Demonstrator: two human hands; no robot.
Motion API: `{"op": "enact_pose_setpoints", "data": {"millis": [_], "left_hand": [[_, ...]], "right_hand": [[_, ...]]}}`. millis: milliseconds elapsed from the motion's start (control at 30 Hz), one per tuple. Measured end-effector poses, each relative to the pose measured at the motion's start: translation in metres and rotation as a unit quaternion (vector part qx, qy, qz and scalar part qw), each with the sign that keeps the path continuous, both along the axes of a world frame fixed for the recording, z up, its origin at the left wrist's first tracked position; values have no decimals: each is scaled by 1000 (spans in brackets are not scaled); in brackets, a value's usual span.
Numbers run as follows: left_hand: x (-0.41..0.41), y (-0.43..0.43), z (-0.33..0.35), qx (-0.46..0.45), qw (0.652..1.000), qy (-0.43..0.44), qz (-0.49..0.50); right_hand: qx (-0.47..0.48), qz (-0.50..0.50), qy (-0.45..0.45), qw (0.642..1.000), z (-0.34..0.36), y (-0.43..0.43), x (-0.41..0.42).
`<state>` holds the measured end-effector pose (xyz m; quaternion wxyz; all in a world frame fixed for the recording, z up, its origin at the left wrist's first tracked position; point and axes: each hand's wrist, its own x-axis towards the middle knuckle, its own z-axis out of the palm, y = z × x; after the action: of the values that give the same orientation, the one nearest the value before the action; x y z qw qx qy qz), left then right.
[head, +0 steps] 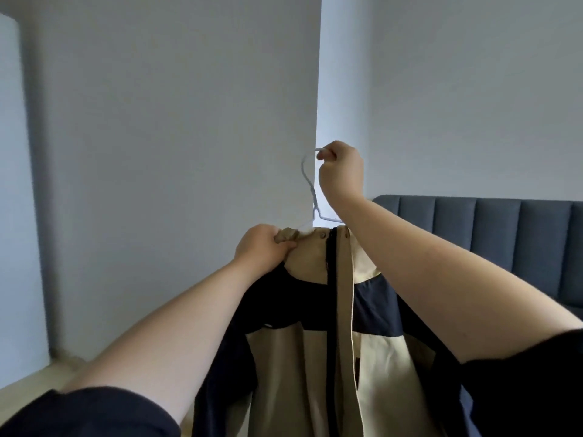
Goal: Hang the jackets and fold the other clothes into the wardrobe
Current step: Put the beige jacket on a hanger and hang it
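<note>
A big white wall panel (176, 137) fills most of the view, and its straight edge runs down right behind the hanger. To the right is a pale wall (457, 89), and under it a blue padded headboard (504, 234) with up-and-down ridges. A strip of light wood floor (34, 376) shows at the bottom left. The jacket (318, 351) hangs in the middle, held up in the air in front of the panel. It is tan with dark blue bands and a black zip down the front. The white hanger (310, 187) sits inside its neck. The right hand (342, 171) is up high, with its fingers curled round the hook of the hanger. The left hand (263, 247) is lower and pinches the tan collar, bunching the cloth. Both arms cross in front of the jacket and hide its shoulders. The bottom of the jacket is cut off by the edge of the view. The hanger's arms are mostly hidden inside the cloth. A tiny pale mark on the dark band is too small to read.
</note>
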<state>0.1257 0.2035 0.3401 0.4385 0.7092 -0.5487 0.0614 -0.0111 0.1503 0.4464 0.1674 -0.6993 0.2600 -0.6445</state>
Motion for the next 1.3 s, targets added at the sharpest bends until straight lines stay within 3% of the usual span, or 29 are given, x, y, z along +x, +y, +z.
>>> {"op": "enact_pose_setpoints", "data": {"millis": [333, 433, 500, 567, 733, 967, 1100, 1300], "left_hand": [[65, 68, 123, -195, 967, -58, 153], [89, 104, 143, -234, 947, -74, 210], [103, 128, 148, -244, 938, -85, 230], [119, 151, 148, -245, 933, -88, 248], [166, 215, 132, -262, 914, -75, 301], [256, 273, 70, -244, 893, -36, 376], [325, 296, 16, -212, 882, -11, 421], [449, 309, -75, -160, 861, 23, 483]], "right_hand": [[-84, 49, -54, 994, 103, 31, 53], [-51, 3, 86, 995, 105, 30, 69], [-45, -74, 209, 974, 97, 36, 84], [-61, -101, 250, 961, 89, 46, 103], [2, 75, 219, 973, 73, 73, 147], [-18, 269, 288, 919, 6, 127, 242], [53, 387, 305, 869, -34, 140, 321], [139, 427, 365, 816, -113, 123, 486]]}}
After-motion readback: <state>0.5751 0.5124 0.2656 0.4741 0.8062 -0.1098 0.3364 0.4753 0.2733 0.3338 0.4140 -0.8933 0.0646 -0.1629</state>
